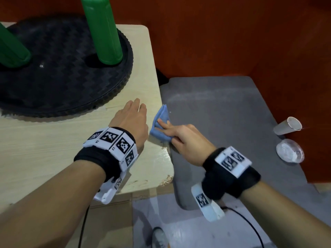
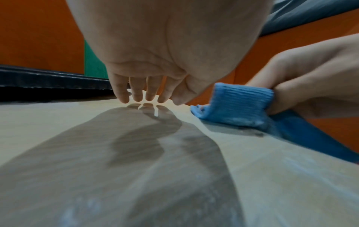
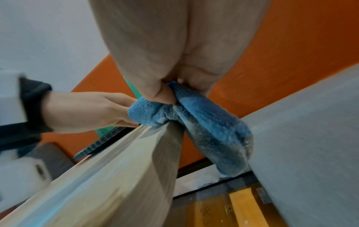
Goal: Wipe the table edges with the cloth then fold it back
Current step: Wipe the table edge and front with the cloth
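Note:
A folded blue cloth (image 1: pixel 160 122) (image 2: pixel 237 104) (image 3: pixel 194 116) is wrapped over the right edge of the light wooden table (image 1: pixel 44 158) (image 2: pixel 97 153) (image 3: pixel 108 176). My right hand (image 1: pixel 172 131) (image 3: pixel 169 96) grips the cloth against that edge, thumb on the table side and fingers on the outer side. Part of the cloth hangs below the edge. My left hand (image 1: pixel 136 113) (image 2: pixel 143 95) rests on the tabletop just left of the cloth, fingers straight and tips touching the wood, holding nothing.
A black round ribbed base (image 1: pixel 62 72) with two green posts (image 1: pixel 105 33) fills the table's far left. Right of the table lies a lower grey surface (image 1: pixel 223 113) with a tipped paper cup (image 1: pixel 288 127) and a clear lid (image 1: pixel 290 151). An orange wall (image 1: pixel 232 33) stands behind.

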The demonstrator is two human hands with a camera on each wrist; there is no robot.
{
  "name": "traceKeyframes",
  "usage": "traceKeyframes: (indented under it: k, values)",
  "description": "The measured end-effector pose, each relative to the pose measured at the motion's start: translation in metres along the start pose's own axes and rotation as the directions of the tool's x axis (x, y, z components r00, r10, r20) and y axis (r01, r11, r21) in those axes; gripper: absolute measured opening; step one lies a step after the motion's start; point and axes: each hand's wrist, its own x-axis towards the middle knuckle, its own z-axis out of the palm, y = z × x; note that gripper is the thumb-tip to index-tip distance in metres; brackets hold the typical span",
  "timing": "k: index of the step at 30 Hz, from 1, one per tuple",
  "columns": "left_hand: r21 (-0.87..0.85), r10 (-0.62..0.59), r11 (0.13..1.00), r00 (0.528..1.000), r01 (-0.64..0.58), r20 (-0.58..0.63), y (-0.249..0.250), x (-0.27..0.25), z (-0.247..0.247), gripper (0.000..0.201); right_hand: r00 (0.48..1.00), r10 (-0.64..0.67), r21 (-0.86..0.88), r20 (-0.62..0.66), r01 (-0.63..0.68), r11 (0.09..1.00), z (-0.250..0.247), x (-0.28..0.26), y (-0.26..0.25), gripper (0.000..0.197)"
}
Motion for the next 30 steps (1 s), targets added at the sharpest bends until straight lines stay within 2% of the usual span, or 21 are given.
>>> traceKeyframes:
  k: [4,7,12,16,22,26,30]
  values:
    - [0.042,0.006,0.999,1.000,-0.007,0.015,0.001,-0.002,0.002,0.047,1.000,-0.023,-0.039,0.000,0.023,0.999,-0.007,-0.001,-0.001,0.050]
    - [0.034,-0.007,0.999,1.000,0.007,-0.002,0.004,-0.008,0.000,0.041,1.000,0.000,-0.057,-0.025,-0.002,0.998,-0.009,0.011,-0.008,0.052]
    - [0.022,0.017,1.000,0.999,-0.018,0.033,0.003,-0.024,0.003,0.041,1.000,-0.001,-0.041,0.012,0.002,0.999,0.009,-0.022,-0.010,0.051]
    - [0.007,0.020,1.000,0.999,-0.020,0.035,0.001,-0.032,0.002,0.041,0.999,0.026,-0.040,-0.035,-0.027,0.999,0.004,-0.011,-0.016,0.052]
    - [0.027,0.051,0.998,0.998,-0.052,0.029,-0.001,-0.038,0.011,0.040,0.999,0.035,-0.065,-0.039,-0.037,0.997,0.016,-0.034,-0.022,0.053]
    - [-0.030,0.046,0.998,0.999,-0.046,0.011,0.003,-0.041,0.010,0.032,0.993,0.077,-0.022,-0.091,-0.079,0.997,0.014,-0.025,-0.028,0.048]
    - [0.007,0.061,0.998,0.998,-0.061,0.008,0.003,-0.040,0.008,0.034,0.996,0.075,-0.033,-0.052,-0.077,0.996,0.021,-0.042,-0.026,0.046]
